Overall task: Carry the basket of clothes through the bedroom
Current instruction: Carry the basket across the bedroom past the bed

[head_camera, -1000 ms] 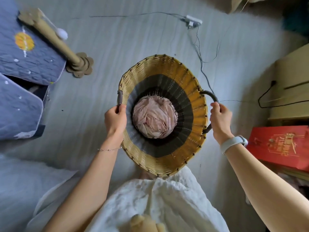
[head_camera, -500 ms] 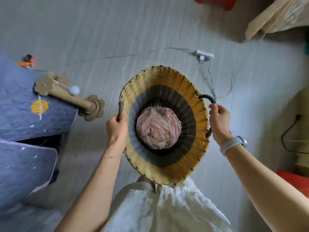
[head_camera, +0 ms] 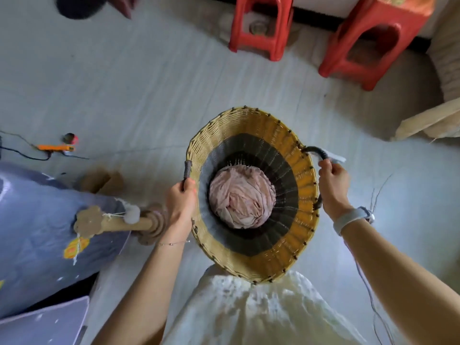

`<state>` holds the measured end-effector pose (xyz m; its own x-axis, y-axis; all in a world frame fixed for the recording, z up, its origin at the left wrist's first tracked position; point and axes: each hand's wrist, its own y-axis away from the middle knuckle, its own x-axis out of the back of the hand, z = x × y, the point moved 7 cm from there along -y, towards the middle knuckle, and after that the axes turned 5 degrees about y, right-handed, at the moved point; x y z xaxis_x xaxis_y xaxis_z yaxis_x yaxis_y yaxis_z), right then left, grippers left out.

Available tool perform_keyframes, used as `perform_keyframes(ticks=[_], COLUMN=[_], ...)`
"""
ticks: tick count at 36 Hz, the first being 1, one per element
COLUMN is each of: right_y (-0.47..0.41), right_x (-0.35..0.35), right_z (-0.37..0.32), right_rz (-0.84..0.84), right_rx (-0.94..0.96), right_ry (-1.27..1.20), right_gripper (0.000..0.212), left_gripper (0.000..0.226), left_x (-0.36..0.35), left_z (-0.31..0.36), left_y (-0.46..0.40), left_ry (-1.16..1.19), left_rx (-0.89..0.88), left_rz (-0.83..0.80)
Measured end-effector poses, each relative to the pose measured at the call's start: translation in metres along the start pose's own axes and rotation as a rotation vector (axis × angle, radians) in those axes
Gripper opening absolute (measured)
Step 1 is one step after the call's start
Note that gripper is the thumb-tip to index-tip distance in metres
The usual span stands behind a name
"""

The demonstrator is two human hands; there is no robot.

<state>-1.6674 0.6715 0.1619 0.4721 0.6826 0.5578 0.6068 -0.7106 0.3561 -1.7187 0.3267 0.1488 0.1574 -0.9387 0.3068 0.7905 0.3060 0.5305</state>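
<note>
I look straight down into a round woven basket [head_camera: 301,195] with yellow and dark bands, held in front of my body above the pale floor. A bundle of pink clothes [head_camera: 241,197] lies at its bottom. My left hand [head_camera: 180,200] grips the dark handle on the basket's left rim. My right hand [head_camera: 332,185], with a pale wristband, grips the looped dark handle on the right rim.
Two red plastic stools [head_camera: 258,28] [head_camera: 375,41] stand ahead against the wall. A blue quilt [head_camera: 37,240] and a cardboard post [head_camera: 112,221] are close on the left. An orange tool with cable [head_camera: 56,147] lies on the floor. A tan box flap [head_camera: 428,120] is at right.
I have moved forward with the basket: the red stools have come into view ahead, the power strip and cables have dropped out of sight, and the quilt and post slid lower left.
</note>
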Motion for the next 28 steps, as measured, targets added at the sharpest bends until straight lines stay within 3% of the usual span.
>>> perform_keyframes(ticks=[12, 18, 21, 28], right_y=[-0.129, -0.189, -0.222, -0.28], right_x=[-0.127, -0.195, -0.233, -0.329], right_z=[-0.164, -0.232, -0.268, -0.356], right_rz=[-0.115, -0.198, -0.236, -0.342], right_rx=[0.048, 0.099, 0.109, 0.2], right_ry=[0.03, 0.036, 0.034, 0.148], right_gripper=[0.034, 0.027, 0.023, 0.032], left_gripper=[0.03, 0.025, 0.035, 0.033], left_x=[-0.003, -0.006, -0.007, 0.002], left_z=[0.124, 0.159, 0.177, 0.217], left_y=[-0.159, -0.234, -0.269, -0.348], left_ry=[0.009, 0.082, 0.07, 0.124], left_rx=[0.041, 0.078, 0.093, 0.202], left_rz=[0.179, 0.268, 0.311, 0.375])
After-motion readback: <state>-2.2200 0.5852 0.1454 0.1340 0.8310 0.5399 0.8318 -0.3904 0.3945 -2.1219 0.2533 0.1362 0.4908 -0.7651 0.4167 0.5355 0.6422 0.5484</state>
